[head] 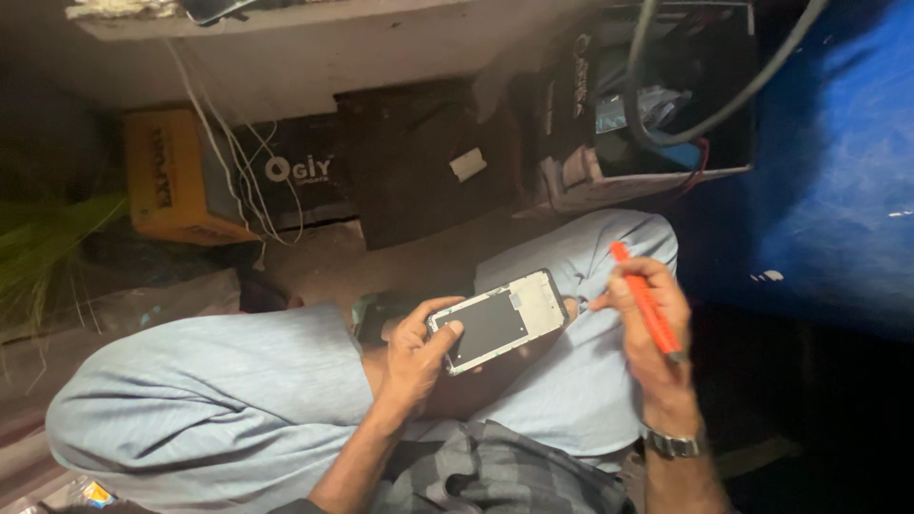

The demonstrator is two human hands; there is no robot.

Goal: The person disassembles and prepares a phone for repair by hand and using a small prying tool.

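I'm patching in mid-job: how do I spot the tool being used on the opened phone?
Start at the person's lap, knees in pale blue cloth, where the left hand holds an opened phone. Just right of it is the right hand, a wristwatch on that wrist. The tool is the slim bright orange stick in that hand, the only orange thing on the lap.

We count one opened phone (497, 322) in the left hand (414, 357), one orange screwdriver (645, 303) in the right hand (650, 328), one wristwatch (672, 444) below it, and two boxes beyond: one yellow (171, 178), one black (295, 171).
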